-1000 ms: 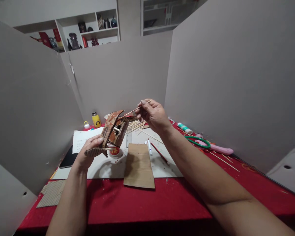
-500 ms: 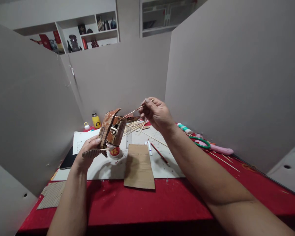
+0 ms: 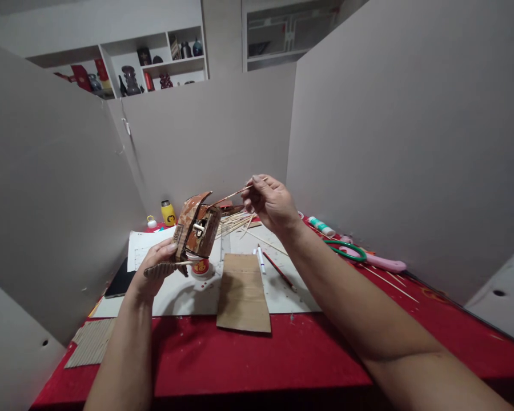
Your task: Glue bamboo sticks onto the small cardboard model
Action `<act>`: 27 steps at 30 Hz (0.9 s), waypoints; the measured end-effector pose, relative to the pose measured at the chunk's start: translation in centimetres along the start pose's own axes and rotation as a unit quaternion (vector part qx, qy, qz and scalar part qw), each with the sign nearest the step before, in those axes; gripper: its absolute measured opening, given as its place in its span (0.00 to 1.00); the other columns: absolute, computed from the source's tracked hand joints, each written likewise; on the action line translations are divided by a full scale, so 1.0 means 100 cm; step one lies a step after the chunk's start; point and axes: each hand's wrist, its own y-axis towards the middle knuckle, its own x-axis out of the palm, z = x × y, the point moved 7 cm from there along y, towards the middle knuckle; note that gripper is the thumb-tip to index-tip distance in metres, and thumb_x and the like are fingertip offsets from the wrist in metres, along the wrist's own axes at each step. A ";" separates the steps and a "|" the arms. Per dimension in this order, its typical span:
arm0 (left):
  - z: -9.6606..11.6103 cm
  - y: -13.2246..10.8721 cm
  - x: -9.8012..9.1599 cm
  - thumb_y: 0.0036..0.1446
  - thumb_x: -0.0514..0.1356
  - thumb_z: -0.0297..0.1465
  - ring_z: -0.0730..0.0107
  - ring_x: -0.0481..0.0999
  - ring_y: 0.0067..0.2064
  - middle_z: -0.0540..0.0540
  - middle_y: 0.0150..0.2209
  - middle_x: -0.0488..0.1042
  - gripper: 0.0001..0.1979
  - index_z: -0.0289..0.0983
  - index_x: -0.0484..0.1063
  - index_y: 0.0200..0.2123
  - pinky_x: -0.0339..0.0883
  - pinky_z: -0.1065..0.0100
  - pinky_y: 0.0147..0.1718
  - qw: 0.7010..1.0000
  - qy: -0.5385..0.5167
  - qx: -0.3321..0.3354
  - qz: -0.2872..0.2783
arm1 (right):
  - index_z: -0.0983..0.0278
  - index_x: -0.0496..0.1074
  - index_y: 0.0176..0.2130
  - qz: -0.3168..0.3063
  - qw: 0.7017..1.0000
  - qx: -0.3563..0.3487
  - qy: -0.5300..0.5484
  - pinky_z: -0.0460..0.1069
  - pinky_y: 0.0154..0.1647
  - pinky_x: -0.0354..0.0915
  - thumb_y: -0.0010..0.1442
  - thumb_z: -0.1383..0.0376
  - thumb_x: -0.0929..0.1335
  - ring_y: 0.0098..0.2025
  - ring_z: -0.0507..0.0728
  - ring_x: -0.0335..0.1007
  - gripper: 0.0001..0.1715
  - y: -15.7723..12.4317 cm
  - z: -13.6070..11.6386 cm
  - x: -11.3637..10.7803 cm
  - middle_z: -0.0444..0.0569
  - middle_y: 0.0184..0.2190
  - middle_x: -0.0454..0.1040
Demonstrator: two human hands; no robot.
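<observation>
Above the white mat point(image 3: 175, 294), my left hand point(image 3: 154, 271) holds one small cardboard model point(image 3: 196, 227) off the table. My fingers are closed on its lower edge, and it is tilted, I think so its open side faces me and the other hand. My right hand point(image 3: 272, 202) pinches one thin stick point(image 3: 230, 196) between thumb and fingertips. The hand sits near the stick's back end, and the far tip is at the model's upper corner. That grip, I judge, gives reach and a fine aim.

Behind the model lies a loose pile of sticks point(image 3: 235, 220), too many to count, close by my right hand. Two flat cardboard pieces are laid out: one plain sheet point(image 3: 243, 291) half on the mat and one ridged piece point(image 3: 89, 341) on the red cloth point(image 3: 282, 348) at the left. One pen point(image 3: 260, 257) and one red pencil point(image 3: 279, 270) lie side by side on the mat. One pair of green scissors point(image 3: 346, 249) and one glue tube point(image 3: 321, 225) lie to the right. One yellow bottle point(image 3: 168, 212) stands at the back. One small jar point(image 3: 200, 266) sits under the model.
</observation>
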 end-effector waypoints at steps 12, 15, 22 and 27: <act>-0.007 0.000 -0.004 0.54 0.65 0.42 0.68 0.73 0.27 0.46 0.27 0.75 0.15 0.34 0.78 0.33 0.69 0.68 0.25 0.999 -0.016 -0.019 0.023 | 0.61 0.69 0.31 -0.055 0.998 -0.020 -0.031 0.41 0.15 0.63 0.52 0.47 0.75 0.19 0.47 0.70 0.23 -0.007 -0.007 0.016 0.41 0.22 0.76; -0.008 0.000 -0.004 0.54 0.65 0.41 0.67 0.74 0.28 0.45 0.28 0.76 0.15 0.34 0.77 0.34 0.69 0.68 0.26 0.999 -0.008 -0.025 0.024 | 0.61 0.68 0.32 -0.047 0.998 -0.025 -0.038 0.41 0.15 0.63 0.54 0.47 0.74 0.19 0.47 0.69 0.22 -0.005 -0.008 0.012 0.41 0.22 0.76; -0.006 -0.001 -0.003 0.54 0.65 0.42 0.67 0.74 0.29 0.44 0.29 0.77 0.17 0.33 0.78 0.37 0.69 0.68 0.26 0.999 -0.014 -0.023 0.036 | 0.61 0.68 0.31 -0.009 0.999 -0.031 -0.022 0.41 0.16 0.63 0.52 0.48 0.75 0.19 0.47 0.69 0.22 -0.006 -0.012 0.008 0.39 0.21 0.75; -0.008 -0.002 -0.001 0.52 0.66 0.41 0.69 0.73 0.27 0.45 0.28 0.77 0.17 0.33 0.77 0.40 0.69 0.69 0.25 0.998 -0.018 -0.043 0.049 | 0.61 0.68 0.32 -0.006 0.999 -0.030 -0.035 0.41 0.16 0.63 0.54 0.46 0.74 0.20 0.47 0.70 0.23 -0.009 -0.008 0.014 0.40 0.22 0.76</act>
